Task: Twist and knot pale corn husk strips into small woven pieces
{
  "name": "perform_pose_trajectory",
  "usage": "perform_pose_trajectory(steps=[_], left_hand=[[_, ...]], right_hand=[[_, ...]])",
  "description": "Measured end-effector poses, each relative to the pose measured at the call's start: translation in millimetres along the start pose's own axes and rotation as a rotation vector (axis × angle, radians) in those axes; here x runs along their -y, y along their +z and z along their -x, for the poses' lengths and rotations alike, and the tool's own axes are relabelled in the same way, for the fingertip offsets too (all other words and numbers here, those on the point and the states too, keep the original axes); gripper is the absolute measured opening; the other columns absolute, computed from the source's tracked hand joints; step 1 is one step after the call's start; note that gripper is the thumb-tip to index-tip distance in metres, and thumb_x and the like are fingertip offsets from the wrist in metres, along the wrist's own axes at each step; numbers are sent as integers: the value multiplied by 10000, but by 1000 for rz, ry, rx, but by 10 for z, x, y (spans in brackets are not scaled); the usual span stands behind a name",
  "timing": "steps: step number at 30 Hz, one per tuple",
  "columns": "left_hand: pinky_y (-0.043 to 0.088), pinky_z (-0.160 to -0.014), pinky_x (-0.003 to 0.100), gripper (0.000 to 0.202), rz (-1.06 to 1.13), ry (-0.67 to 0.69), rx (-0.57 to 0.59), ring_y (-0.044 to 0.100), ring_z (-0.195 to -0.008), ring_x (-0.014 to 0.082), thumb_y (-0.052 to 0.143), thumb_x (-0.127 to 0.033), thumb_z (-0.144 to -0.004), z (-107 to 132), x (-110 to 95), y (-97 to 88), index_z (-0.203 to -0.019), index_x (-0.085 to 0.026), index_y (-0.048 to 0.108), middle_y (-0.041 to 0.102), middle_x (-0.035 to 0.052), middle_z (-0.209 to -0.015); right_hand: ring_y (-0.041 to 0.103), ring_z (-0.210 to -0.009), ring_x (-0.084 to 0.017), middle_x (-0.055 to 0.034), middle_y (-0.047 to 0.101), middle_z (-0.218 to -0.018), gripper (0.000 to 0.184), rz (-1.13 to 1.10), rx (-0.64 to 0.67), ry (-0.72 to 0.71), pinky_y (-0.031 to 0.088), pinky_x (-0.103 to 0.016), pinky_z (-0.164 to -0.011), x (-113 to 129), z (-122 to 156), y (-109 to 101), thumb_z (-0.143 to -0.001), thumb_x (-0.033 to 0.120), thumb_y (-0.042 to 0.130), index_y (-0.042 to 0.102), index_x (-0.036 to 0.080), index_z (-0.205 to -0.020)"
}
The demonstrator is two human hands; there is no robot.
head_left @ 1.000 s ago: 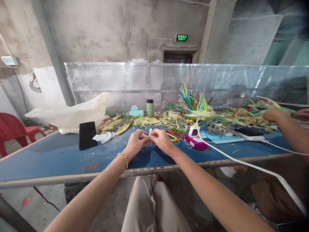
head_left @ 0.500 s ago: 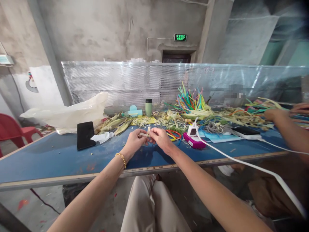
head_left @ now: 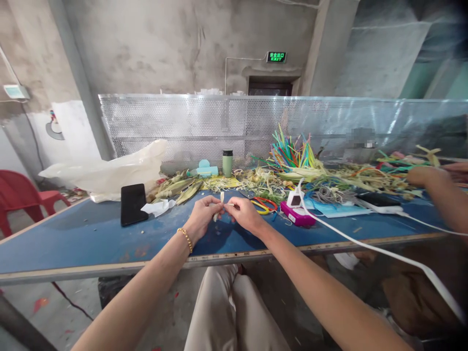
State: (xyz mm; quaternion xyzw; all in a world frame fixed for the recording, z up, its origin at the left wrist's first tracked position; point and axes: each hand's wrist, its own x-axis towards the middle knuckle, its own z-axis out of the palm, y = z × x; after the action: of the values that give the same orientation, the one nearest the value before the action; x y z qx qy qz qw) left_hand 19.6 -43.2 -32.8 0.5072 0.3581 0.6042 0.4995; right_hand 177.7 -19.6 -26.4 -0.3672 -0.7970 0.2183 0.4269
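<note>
Just above the near part of the blue table (head_left: 87, 243), my two hands meet at a small piece of pale, folded strip (head_left: 222, 197) that looks like corn husk. My left hand (head_left: 203, 215), with a gold bead bracelet at its wrist, pinches the strip; one end sticks up and another hangs below the fingers. My right hand (head_left: 245, 214) pinches a part of the same strip from the right side. Most of the strip is hidden by the fingers. Behind the hands lie shredded husk scraps (head_left: 219, 184).
Left of my hands are a black phone (head_left: 133, 204), white tissue (head_left: 158, 207) and a plastic bag (head_left: 109, 165). A green bottle (head_left: 227, 164) stands behind. At right are a purple box (head_left: 298, 214), a white cable (head_left: 351, 239), colourful pipe cleaners (head_left: 290, 151) and another person's hand (head_left: 420, 176).
My hands have shifted on the strip: its folded end now stands at my left fingers, and my right fingertips have drawn slightly rightward. The view has turned slightly left.
</note>
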Motion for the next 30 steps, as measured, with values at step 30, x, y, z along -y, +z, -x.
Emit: perform_pose_trajectory(steps=[30], left_hand=[[479,-572,252,256,20,-20,165,653,-553,153,815,-285,-662,44,-45,45,-713,-126,621,685,63,-619]], right_hand=[[538,-509,-134,14,586,-545,215,-159,4,83,410,-251,-516,-35,-33,-19,-802,292,557,525,199,-611]])
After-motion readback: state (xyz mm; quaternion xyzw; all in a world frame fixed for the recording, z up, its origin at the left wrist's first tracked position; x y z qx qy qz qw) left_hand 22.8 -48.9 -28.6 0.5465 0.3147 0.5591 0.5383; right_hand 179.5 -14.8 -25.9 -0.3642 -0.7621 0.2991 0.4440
